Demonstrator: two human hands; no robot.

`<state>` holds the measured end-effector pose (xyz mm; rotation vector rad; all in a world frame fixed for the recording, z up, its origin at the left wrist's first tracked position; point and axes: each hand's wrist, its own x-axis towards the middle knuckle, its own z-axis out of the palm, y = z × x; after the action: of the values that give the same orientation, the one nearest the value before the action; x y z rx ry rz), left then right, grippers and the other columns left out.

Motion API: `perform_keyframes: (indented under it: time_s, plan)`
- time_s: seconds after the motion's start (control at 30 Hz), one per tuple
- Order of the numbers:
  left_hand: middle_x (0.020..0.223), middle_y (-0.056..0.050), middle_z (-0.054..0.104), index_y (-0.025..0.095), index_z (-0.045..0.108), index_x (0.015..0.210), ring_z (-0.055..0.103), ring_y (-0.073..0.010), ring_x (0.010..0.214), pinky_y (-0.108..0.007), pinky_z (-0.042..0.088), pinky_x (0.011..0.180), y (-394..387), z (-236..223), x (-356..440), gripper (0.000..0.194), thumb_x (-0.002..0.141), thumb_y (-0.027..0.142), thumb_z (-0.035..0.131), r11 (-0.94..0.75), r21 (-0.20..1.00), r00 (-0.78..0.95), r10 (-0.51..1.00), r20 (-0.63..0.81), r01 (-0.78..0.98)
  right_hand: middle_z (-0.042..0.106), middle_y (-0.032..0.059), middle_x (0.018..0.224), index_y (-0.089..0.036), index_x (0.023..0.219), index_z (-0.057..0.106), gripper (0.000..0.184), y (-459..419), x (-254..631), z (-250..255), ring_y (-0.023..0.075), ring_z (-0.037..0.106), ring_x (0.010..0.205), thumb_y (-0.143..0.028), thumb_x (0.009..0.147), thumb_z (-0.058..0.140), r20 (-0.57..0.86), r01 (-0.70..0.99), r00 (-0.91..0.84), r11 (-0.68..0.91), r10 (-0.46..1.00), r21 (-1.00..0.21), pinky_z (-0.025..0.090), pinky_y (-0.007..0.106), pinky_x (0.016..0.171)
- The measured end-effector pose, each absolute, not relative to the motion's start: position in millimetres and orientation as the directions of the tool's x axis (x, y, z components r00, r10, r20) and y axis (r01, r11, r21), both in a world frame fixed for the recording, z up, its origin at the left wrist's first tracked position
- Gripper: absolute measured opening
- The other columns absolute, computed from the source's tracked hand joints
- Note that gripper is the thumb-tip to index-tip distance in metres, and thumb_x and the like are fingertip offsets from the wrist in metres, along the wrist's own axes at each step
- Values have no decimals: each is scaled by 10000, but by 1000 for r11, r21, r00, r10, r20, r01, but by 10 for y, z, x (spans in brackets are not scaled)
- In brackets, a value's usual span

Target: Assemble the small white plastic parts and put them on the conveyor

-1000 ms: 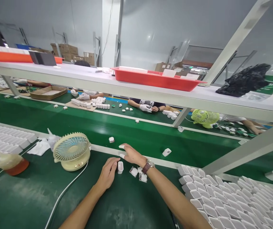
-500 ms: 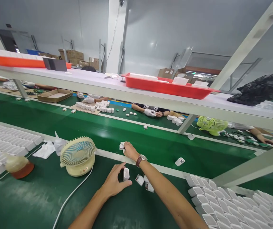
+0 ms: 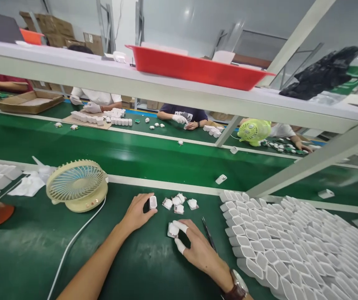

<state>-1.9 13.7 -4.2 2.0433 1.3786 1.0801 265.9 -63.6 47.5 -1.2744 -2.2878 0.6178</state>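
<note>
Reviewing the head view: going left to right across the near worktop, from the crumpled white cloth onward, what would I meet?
White cloth → beige fan → left hand at an open white cup → right hand → massed white cups.

White cots of thin, smooth material point(image 3: 180, 225) cover two fingertips of the right hand point(image 3: 199, 250); a round-cased wristwatch with a dark brown strap point(image 3: 239, 286) circles that wrist. Both forearms are sleeveless.

Shirt lettering point(image 3: 183, 113) partly hidden, blurred; no text readable.
</note>
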Motion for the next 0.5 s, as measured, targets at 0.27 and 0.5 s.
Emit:
perform_keyframes:
  time_s: [0.27,0.5]
  plan:
    - [1235,-81,720,275,583,1388,682,-293,1123,-455,521,1027,36,2,14,526,895,411,709,-354,716,161,932,325,602,569,121,1480,-276,1545,432,658,-831,2847,432,320,503,1393,-209,932,663,118,674,-480,452,869,-584,446,526,1158]
    - [1251,-92,726,253,620,1332,709,-324,1119,-474,558,1011,74,-57,-22,567,863,570,644,-260,716,121,963,239,648,706,85,1169,-247,1318,653,360,-766,2817,518,252,651,1131,-231,958,643,181,585,-506,489,843,-647,530,383,1027]
